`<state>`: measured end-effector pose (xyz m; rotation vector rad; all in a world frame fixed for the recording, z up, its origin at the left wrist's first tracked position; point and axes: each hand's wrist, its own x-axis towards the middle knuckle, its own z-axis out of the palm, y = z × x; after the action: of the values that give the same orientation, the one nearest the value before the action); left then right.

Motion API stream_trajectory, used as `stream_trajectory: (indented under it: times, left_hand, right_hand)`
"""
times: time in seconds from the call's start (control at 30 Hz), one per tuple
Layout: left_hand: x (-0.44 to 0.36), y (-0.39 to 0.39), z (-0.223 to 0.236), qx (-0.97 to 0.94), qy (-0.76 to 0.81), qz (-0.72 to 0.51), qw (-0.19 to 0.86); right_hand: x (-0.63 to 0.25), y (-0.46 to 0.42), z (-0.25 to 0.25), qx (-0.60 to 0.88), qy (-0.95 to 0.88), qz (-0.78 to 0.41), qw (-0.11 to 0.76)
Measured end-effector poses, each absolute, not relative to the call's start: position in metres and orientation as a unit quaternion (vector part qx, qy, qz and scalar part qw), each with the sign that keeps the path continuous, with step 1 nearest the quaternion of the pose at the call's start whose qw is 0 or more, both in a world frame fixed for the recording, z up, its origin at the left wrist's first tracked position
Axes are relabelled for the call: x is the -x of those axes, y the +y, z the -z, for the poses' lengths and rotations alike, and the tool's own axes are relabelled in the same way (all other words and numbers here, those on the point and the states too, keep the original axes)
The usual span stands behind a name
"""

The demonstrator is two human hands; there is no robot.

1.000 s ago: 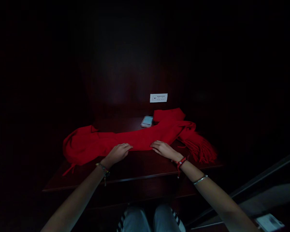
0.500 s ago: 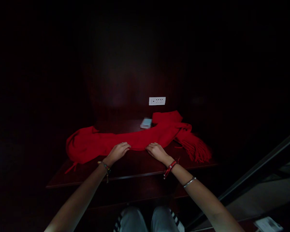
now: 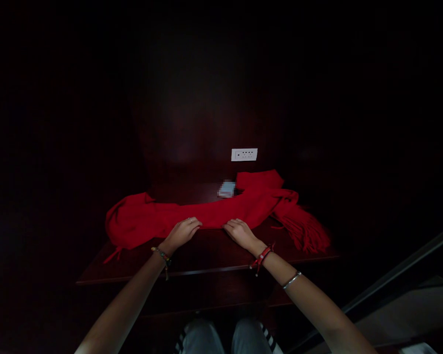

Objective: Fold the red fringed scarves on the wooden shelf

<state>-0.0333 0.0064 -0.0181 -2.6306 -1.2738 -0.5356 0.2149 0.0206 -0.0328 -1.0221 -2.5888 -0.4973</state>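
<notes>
A long red scarf (image 3: 214,212) with fringed ends lies stretched sideways across a dark wooden shelf (image 3: 206,255). Its left end is bunched up, and its right end is folded over, with the fringe spread out. My left hand (image 3: 183,232) is closed on the near edge of the scarf, left of the middle. A short way to the right, my right hand (image 3: 241,233) also grips that near edge, its fingers curled over the cloth. The fingertips of both hands are partly hidden.
A small light-blue item (image 3: 227,189), blurred out, lies behind the scarf. A white socket plate (image 3: 244,155) is on the dark back wall. At the lower right runs a slanted dark frame edge (image 3: 402,273). My knees (image 3: 203,337) are below the shelf.
The view has turned slightly, so everything sits a little further right. Both hands keep the same hold on the scarf, and the scarf's shape looks nearly the same.
</notes>
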Motion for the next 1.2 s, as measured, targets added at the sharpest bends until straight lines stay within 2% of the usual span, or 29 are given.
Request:
stream_trajectory:
  times: [0.2,0.6,0.83,1.03,1.2]
  left_hand:
    - [0.035,0.005,0.017,0.879,-0.442,0.111,0.139]
    - [0.031,0.0,0.018,0.885,-0.415,0.066,0.2]
    - [0.032,-0.005,0.018,0.892,-0.415,0.083,0.159]
    - [0.026,-0.008,0.007,0.894,-0.424,0.073,0.124]
    - [-0.001,0.007,-0.001,0.927,-0.361,0.074,0.073]
  right_hand:
    - [-0.217,0.02,0.033,0.37,-0.9,0.174,0.152]
    - [-0.217,0.016,0.03,0.355,-0.907,0.155,0.164]
    - [-0.216,0.017,0.029,0.306,-0.932,0.118,0.152]
    - [-0.215,0.016,0.028,0.291,-0.936,0.091,0.176]
    - [-0.216,0.017,0.031,0.303,-0.935,0.062,0.173]
